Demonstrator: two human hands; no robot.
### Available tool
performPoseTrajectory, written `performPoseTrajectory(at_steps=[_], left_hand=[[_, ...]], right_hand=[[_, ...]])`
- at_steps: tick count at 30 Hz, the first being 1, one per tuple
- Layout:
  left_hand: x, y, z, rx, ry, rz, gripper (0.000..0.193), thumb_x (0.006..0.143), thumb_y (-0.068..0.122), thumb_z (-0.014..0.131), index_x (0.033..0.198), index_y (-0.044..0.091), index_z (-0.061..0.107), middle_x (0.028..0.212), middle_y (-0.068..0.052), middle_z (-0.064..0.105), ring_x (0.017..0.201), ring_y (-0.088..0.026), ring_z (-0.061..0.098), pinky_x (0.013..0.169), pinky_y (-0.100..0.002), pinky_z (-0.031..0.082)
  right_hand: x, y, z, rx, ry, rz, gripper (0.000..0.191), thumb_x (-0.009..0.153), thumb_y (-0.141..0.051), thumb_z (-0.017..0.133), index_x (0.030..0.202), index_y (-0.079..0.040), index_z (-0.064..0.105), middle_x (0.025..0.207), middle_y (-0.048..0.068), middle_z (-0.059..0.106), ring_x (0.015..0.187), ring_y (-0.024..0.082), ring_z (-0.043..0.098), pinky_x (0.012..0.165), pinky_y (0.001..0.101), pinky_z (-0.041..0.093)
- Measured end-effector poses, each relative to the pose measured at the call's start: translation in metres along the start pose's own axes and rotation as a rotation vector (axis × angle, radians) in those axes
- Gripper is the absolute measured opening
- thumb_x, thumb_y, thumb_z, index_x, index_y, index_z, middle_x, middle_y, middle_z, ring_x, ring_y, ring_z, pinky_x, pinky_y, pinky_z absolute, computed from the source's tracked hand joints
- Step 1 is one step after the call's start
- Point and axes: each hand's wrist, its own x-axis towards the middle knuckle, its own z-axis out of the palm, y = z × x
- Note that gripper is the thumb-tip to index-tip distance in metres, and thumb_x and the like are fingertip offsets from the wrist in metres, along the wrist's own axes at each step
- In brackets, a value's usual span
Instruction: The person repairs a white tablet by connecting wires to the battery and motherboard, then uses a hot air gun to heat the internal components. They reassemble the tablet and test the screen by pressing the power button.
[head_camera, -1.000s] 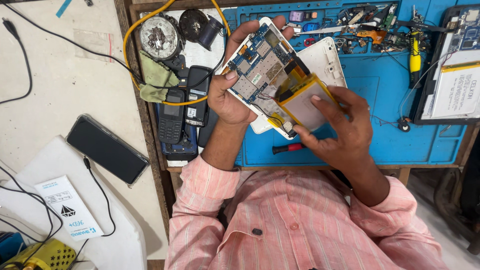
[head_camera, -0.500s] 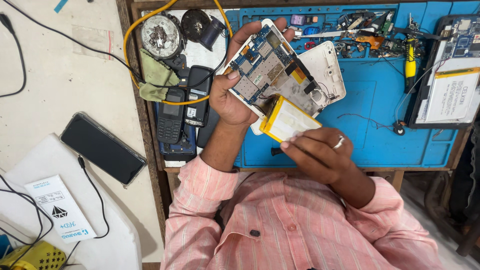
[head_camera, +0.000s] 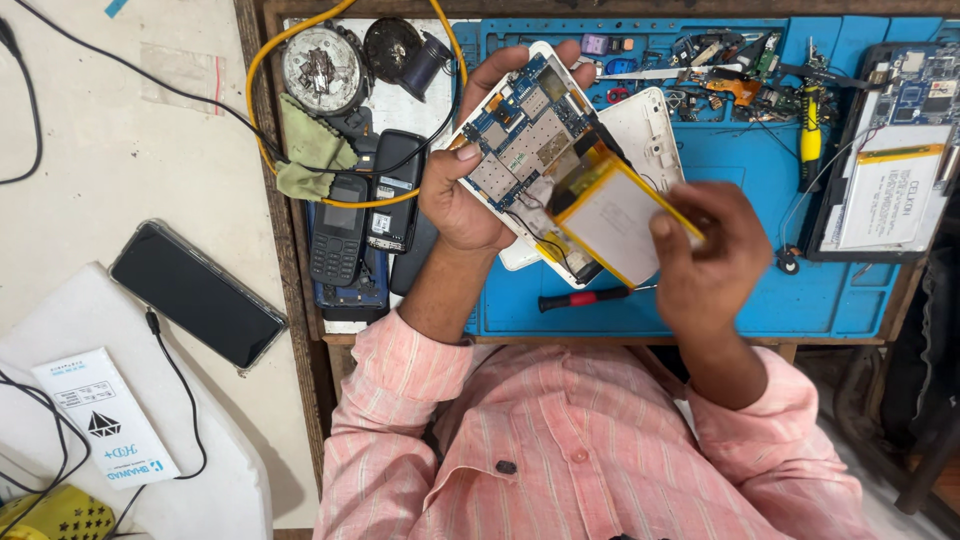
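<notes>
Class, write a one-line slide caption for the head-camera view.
Left hand holds an opened phone with its circuit board exposed, while the right hand holds its flat battery above a blue work mat.

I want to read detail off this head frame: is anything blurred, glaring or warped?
Head view: even, soft light; right hand and battery slightly motion-blurred; left hand and opened tablet sharper; table edge bows from wide-angle distortion.

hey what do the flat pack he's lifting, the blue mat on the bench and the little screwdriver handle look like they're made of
Flat pack: silvery foil pouch, yellow tape on the edges, faint sheen.
Blue mat: looks like matte silicone or rubber, with moulded compartments.
Screwdriver handle: glossy red, probably plastic.
The right hand holds the pack.
</notes>
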Motion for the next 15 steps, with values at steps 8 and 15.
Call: performPoseTrajectory(at_steps=[8,15], left_hand=[[0.001,-0.002,-0.001,0.011,-0.030,-0.017,0.069,0.090,0.030,0.057,0.152,0.004,0.038,0.160,-0.030,0.038,0.149,-0.040,0.035,0.123,-0.049,0.034],[-0.001,-0.001,0.000,0.010,-0.030,-0.007,0.069,0.091,0.030,0.057,0.152,0.005,0.038,0.161,-0.030,0.037,0.150,-0.040,0.033,0.124,-0.049,0.034]], right_hand=[[-0.003,0.006,0.019,0.220,-0.090,0.180,0.018,0.103,0.004,0.071,0.120,0.003,0.066,0.121,0.012,0.066,0.103,0.011,0.064,0.085,0.0212,0.053],[-0.001,0.008,0.013,0.119,-0.037,0.094,0.012,0.105,0.007,0.069,0.116,0.003,0.066,0.126,0.013,0.064,0.096,0.010,0.065,0.077,0.0182,0.053]])
